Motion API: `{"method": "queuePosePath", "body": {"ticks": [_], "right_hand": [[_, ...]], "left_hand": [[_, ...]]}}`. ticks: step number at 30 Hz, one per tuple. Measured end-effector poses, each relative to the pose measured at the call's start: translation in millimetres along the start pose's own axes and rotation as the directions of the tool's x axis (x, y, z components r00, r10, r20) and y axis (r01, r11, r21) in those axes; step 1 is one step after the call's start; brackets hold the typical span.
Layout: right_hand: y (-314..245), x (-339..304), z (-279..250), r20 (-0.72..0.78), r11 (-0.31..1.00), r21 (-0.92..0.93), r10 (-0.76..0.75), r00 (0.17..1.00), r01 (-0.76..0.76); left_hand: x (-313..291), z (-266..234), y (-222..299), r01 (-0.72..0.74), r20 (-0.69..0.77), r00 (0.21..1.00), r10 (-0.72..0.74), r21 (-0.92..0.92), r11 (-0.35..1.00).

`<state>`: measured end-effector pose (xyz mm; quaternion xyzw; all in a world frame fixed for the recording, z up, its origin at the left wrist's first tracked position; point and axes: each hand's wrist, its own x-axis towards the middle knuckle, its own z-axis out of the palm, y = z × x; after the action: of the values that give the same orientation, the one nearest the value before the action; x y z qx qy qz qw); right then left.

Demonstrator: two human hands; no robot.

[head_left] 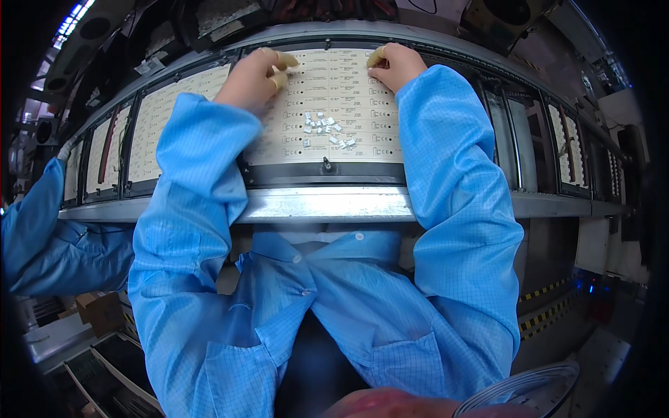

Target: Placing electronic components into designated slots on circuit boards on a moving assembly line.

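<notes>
A cream sheet of labels [355, 94], printed in repeated rows, lies in a black frame in front of me. Over its far left part is my left hand [254, 78], with pale finger cots, its thumb and forefinger apart and nothing visible between them. At the far right part my right hand [398, 65] has its cot-covered fingers pinched together at the sheet's surface. What they hold, if anything, is too small to make out. Nearer me, a loose cluster of small white pieces [322, 125] lies scattered on the sheet, several of them close together.
A metal rail [327, 205] runs along the near edge. More framed cream sheets [174, 104] stand in line to the left, and another [568, 146] to the right. At far left reaches another person's blue sleeve [63, 251]. A cardboard box [99, 312] sits low at left.
</notes>
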<state>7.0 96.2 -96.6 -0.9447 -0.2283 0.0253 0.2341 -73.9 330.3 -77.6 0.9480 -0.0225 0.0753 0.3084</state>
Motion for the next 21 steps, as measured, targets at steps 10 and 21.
{"method": "queuePosePath", "body": {"ticks": [10, 21], "right_hand": [[-0.6, 0.9, -2.2, 0.01, 0.999, -0.022, 0.029, 1.0, -0.028], [-15.4, -0.8, -6.8, 0.042, 0.975, -0.22, -0.012, 0.999, 0.021]], "left_hand": [[-32.5, 3.4, 1.3, -0.076, 0.385, 0.912, 0.145, -0.19, 0.979], [-31.6, 10.3, 0.7, -0.165, 0.359, 0.909, 0.213, -0.159, 0.973]]}}
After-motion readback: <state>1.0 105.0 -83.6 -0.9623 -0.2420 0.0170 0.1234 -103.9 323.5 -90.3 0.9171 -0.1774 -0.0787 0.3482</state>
